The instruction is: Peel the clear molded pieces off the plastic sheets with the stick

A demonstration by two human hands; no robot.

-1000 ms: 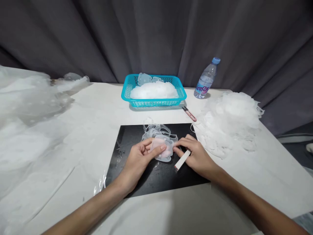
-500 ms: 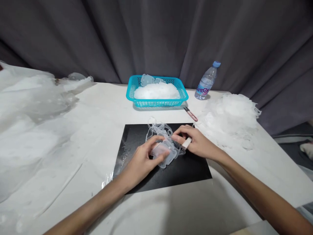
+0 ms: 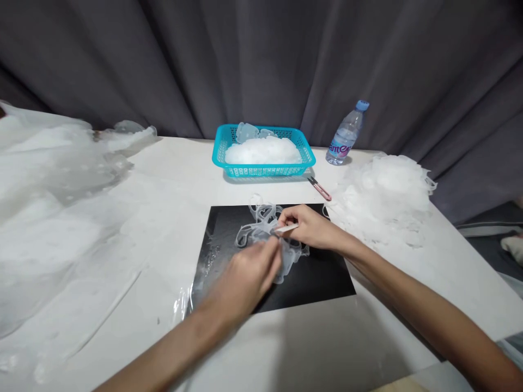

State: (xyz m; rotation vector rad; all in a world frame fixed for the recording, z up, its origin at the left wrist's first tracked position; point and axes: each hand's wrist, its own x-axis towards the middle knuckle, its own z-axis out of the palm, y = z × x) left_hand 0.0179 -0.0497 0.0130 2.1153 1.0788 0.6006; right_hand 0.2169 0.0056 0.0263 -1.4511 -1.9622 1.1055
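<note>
Head view: clear pieces (image 3: 263,151) heap the turquoise basket (image 3: 267,172), while one plastic sheet (image 3: 289,262) seems unfinished among strips (image 3: 265,213), left hand (image 3: 250,270) pinching it, right hand (image 3: 312,226) gripping a white stick (image 3: 289,228).

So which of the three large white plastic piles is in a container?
The middle pile, inside the turquoise perforated basket. The left pile and right pile both sit outside it, spread on the white tabletop.
</note>
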